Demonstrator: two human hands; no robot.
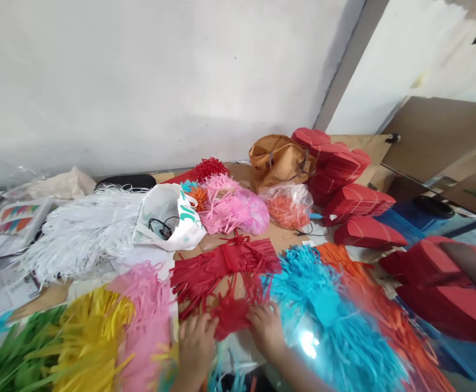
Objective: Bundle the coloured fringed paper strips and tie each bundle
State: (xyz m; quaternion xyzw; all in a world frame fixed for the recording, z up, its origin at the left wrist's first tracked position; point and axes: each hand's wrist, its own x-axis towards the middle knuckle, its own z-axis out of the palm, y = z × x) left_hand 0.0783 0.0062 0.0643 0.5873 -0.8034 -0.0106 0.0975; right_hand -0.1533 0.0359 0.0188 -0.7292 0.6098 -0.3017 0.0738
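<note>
A piece of red fringed paper (230, 316) lies low in the middle, its solid red part between my two hands. My left hand (197, 340) is at its left edge, fingers bent onto the paper. At the right edge, my right hand (267, 326) has its fingers closed on the same piece. Slight blur hides exactly how the fingertips grip. Just beyond lies a bundle of red fringed strips (226, 260), spread crosswise on brown cardboard. To the right of my right hand is a large pile of blue fringe (328, 310).
Pink (146, 321), yellow (93, 337) and green fringe (21, 348) lie to the left, with white strips (86, 228) behind. A white bag (156, 218) and a brown bag (279, 160) stand farther back. Red stacks (356, 201) and orange fringe (379, 305) are at the right.
</note>
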